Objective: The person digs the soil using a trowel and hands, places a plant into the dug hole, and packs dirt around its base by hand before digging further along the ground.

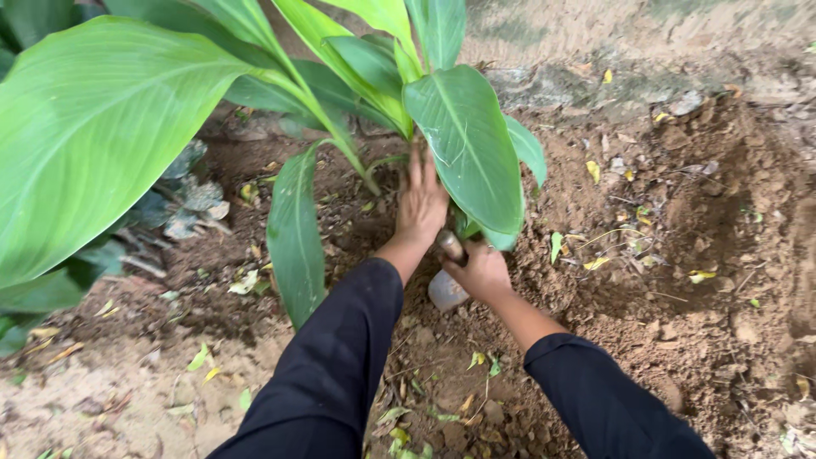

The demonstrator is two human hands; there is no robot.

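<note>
Your left hand (422, 204) lies flat with fingers spread on the loose brown soil (680, 280), pressed against the base of the broad-leaved green plant (374, 93), right where its stems enter the ground; your right hand (482, 270) sits just beside it, its grip closed around the handle of a small trowel (446, 285), whose pale blade points down and towards you, touching the earth beneath your wrist; a large drooping leaf (470, 144) overhangs the right hand and hides part of its fingers; both black sleeves (340, 357) reach in from the lower edge; yellow fallen leaves (595, 262) lie scattered over the dug ground to the right.
</note>
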